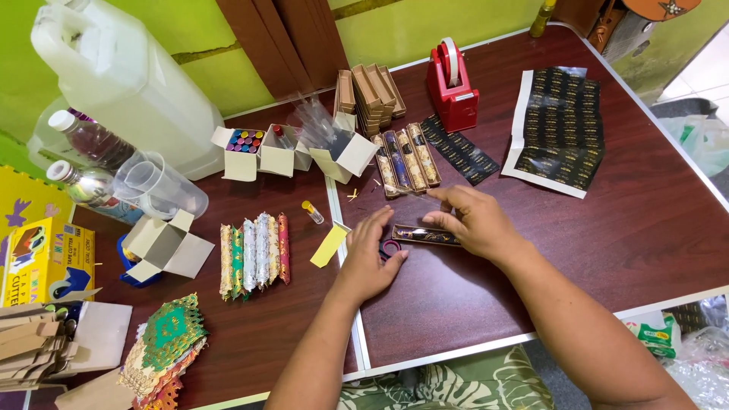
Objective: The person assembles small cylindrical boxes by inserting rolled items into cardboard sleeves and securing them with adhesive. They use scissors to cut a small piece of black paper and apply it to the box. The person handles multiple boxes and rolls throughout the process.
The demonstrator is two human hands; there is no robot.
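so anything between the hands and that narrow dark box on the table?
Nothing visible. The left hand rests against the narrow dark box at its left end, and the right hand covers its right end.

Two bare forearms rise from the lower edge of the frame, with no sleeves, watch, bracelet or rings in view. The left hand (370, 254) and the right hand (474, 220) wear no gloves, and their nails are short and plain. Leaf-patterned green and cream cloth covers the lap at bottom centre.
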